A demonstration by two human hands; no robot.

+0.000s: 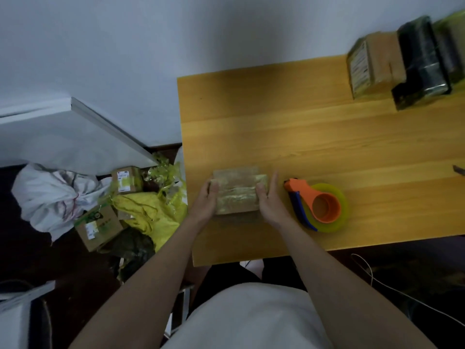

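The taped box (237,195) sits on the tabletop (302,137) near its left edge, a little back from the front edge. It is a small cardboard carton with glossy yellowish tape across its top. It looks light and fairly stiff, though the walls would probably dent under a hard squeeze, and the tape film is likely slick to the touch. The two short ends seem the best hold, with thumbs over the top edge where the bare cardboard gives friction.

The hands hold it that way. The left hand (206,199) grips the left end with its thumb on top and its fingers round the side. The right hand (269,200) pinches the right end, thumb on top and fingers laid fairly straight along the side.

Just to the right lies an orange tape dispenser (319,207) with a yellow roll. Wrapped parcels (397,66) are stacked at the far right corner. On the floor beyond the left edge lie more cartons (97,226) and yellow plastic (151,210).
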